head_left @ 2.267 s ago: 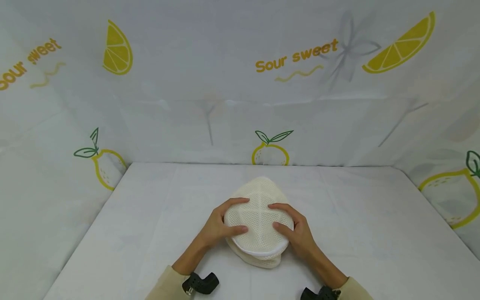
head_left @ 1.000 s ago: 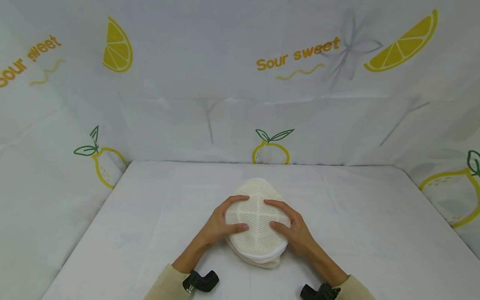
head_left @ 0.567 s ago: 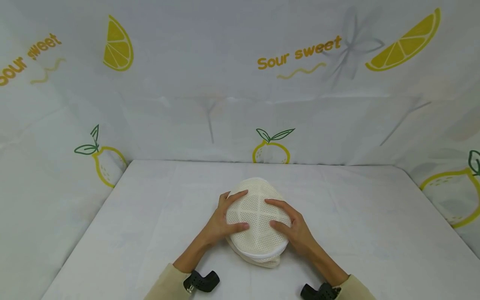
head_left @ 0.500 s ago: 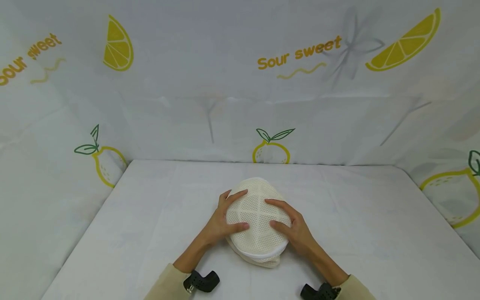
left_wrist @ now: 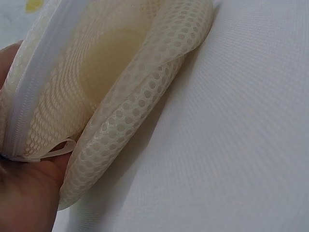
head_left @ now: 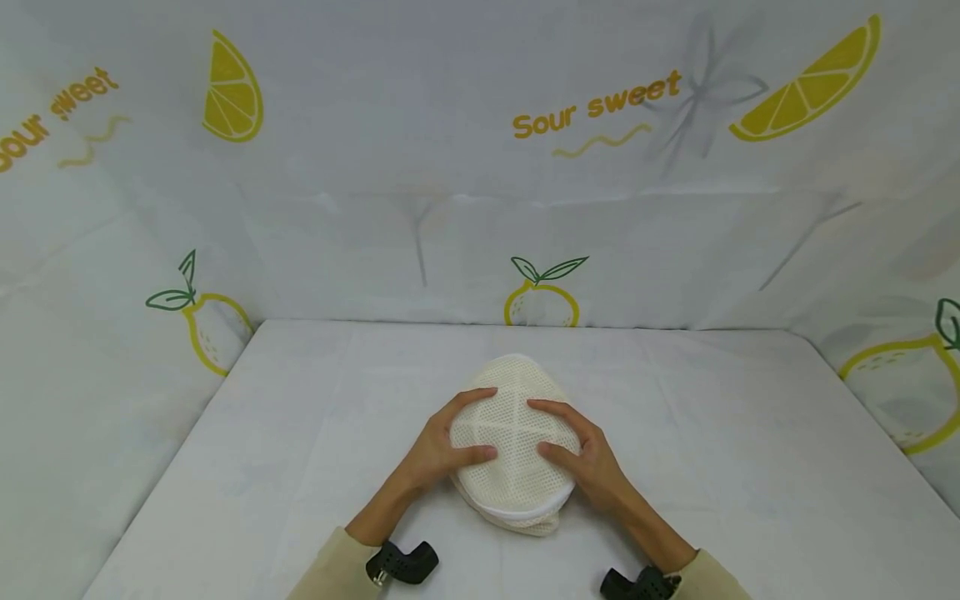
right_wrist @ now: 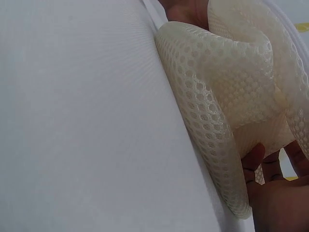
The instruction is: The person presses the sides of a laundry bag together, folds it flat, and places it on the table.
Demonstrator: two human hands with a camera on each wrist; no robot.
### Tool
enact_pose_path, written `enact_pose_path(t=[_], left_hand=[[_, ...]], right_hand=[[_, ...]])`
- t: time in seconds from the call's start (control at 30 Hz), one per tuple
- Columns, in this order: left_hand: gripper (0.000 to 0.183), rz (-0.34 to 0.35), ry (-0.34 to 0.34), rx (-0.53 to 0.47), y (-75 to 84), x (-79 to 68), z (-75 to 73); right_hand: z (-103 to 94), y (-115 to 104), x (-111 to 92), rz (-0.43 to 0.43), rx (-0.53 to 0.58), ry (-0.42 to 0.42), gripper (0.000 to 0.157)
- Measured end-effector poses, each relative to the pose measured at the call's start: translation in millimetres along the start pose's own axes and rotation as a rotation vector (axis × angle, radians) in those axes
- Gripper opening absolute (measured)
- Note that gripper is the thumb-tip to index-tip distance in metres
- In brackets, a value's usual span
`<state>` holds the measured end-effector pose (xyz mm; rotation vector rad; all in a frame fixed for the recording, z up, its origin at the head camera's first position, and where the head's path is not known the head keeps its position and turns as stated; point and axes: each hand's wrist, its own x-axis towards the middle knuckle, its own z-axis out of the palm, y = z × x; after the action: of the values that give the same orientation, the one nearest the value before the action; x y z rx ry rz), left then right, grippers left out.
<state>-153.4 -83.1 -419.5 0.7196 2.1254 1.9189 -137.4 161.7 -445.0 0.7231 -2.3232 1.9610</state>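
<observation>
A cream mesh laundry bag (head_left: 516, 483) with a white zipper edge lies near the middle front of the table. My left hand (head_left: 438, 450) grips its left side, thumb and index finger over the top. From the right, my right hand (head_left: 596, 462) holds the bag in the same way, its other fingers underneath. In the left wrist view, the zipper (left_wrist: 29, 92) runs beside the hand, with a small fabric loop (left_wrist: 63, 149) at its end. Below it bulges a rounded lower layer of mesh (right_wrist: 207, 121), seen against the tabletop in the right wrist view. The bag's far underside is hidden.
A white cloth-covered table (head_left: 712, 433) spreads around the bag. White curtains with lemon prints (head_left: 540, 304) stand behind and on both sides. Black wrist cameras (head_left: 402, 563) sit on both forearms.
The bag's pointed far end has become rounder, and my right hand has shifted slightly left. My left fingers spread around half a second ago, and the index finger is back lower on the mesh.
</observation>
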Motion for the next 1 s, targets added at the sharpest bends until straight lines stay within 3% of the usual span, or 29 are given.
enact_pose_path(t=[0.2, 0.57, 1.0], left_hand=[[0.065, 0.001, -0.002, -0.036, -1.7, -1.2, -1.5], [0.064, -0.018, -0.024, 0.001, 1.8, -0.2, -4.3], [0.059, 0.005, -0.046, 0.029, 5.1, 1.3, -7.1]], right_hand=[[2.2, -2.1, 0.4, -0.003, -0.024, 0.007, 0.044], [0.3, -1.3, 1.3, 0.019, -0.048, 0.012, 0.042], [-4.9, 1.8, 1.9, 0.050, -0.023, -0.030, 0.038]])
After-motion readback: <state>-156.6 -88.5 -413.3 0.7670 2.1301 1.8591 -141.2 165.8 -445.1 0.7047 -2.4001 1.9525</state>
